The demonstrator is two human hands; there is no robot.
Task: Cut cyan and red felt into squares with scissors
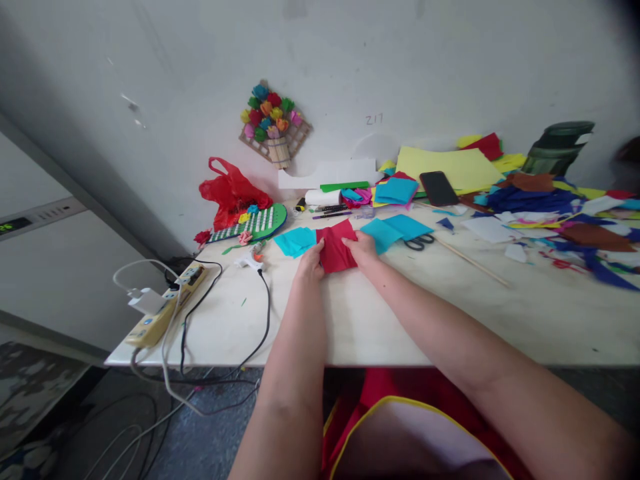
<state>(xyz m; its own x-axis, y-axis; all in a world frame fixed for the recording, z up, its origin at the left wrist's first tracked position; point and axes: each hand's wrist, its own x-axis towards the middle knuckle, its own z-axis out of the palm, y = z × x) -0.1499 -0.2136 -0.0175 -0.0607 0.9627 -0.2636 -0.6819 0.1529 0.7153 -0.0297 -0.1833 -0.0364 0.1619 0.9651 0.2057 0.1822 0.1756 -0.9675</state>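
Observation:
Between my two hands is a red sheet of craft paper [338,248], held up a little over the table. My left hand [312,261] pinches its left edge, thumb on top. At the right edge my right hand [361,248] grips it the same way, fingers mostly hidden behind. Blue paper pieces [296,241] lie just left of the red sheet. More blue squares [393,232] lie to its right, partly over black-handled scissors [419,242].
A hot glue gun [253,259] with a black cord and a power strip [167,307] are at the left. A wooden stick [473,263], a phone [439,189] and heaped paper scraps [530,200] lie right. A red plastic bag [227,193] sits behind.

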